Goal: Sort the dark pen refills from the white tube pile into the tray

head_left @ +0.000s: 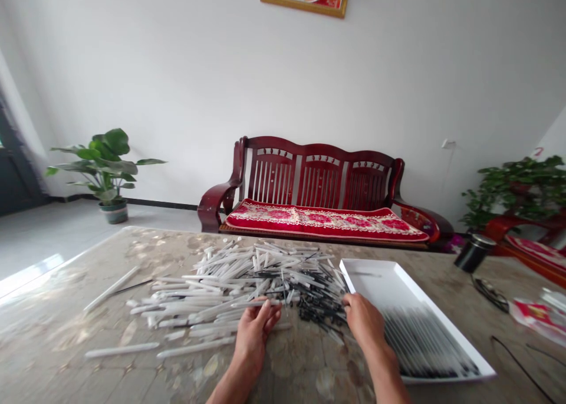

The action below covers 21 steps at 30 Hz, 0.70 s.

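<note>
My left hand (pixel 259 328) pinches a whitish pen barrel (pixel 247 304) between thumb and fingers, at the near edge of the pile. My right hand (pixel 365 320) is closed at the fingertips, between the black pen parts (pixel 316 309) and the tray's left wall; what its fingers hold, if anything, is too small to make out. A wide heap of white pen barrels (pixel 212 286) spreads across the table's middle, with dark slim pieces mixed in on its right side. To the right, a white tray (pixel 371 268) holds a row of clear pens with dark ends (pixel 428 339), slightly blurred.
Loose barrels (pixel 121 350) lie left of the heap on the patterned table (pixel 57 345). Right of the tray are a black cylinder (pixel 474 252), a dark cable (pixel 490 295) and a red-and-white package (pixel 537 318). A wooden bench (pixel 321 168) stands beyond the table.
</note>
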{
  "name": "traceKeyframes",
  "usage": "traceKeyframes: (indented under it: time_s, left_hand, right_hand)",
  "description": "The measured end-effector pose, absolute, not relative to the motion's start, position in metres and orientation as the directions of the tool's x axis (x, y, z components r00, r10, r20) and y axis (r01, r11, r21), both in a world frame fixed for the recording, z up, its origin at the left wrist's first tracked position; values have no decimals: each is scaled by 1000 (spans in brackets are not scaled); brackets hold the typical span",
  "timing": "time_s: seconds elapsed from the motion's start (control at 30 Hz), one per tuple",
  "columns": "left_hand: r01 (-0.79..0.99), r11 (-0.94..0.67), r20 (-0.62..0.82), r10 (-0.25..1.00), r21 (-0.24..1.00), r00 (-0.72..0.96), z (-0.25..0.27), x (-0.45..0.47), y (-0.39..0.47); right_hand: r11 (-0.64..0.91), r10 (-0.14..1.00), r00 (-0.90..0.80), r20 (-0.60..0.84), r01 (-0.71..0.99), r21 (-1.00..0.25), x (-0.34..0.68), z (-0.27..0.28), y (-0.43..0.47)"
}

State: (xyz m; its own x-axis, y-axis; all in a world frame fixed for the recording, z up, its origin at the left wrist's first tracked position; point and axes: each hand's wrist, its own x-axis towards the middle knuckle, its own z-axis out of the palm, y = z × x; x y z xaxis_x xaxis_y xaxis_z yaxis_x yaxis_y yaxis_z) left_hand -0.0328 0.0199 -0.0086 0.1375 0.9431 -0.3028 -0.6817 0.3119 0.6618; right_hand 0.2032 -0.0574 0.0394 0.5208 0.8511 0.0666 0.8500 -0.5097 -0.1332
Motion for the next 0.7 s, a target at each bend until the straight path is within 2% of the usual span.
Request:
traceKeyframes:
  time_s: [0.17,0.37,0.47,0.53,0.6,0.7]
  left_hand:
    - [-676,313,-301,943,667,141,-6,-32,19]
    - [-667,316,-295,944,675,148,-8,-32,18]
    - [-663,318,-297,943,677,148,-8,-32,18]
    - [-666,320,-301,942,674,148,-8,-32,18]
    - [-670,327,-302,940,666,158,-7,-32,17]
    - [-680,341,-309,935,649,174,-7,-30,17]
  right_hand:
    - [-437,893,450,-1,867,-240,204,46,-64]
    - [-370,925,380,-5,897,-241,201,35,-64]
    - [-355,925,377,40,899,-256,203,27,-62]
    - [-322,920,377,104,882,-345,203,23,-59]
    - [-245,910,378,169,819,-518,199,21,-53]
    - [-87,896,400,193,584,-807,178,16,-40]
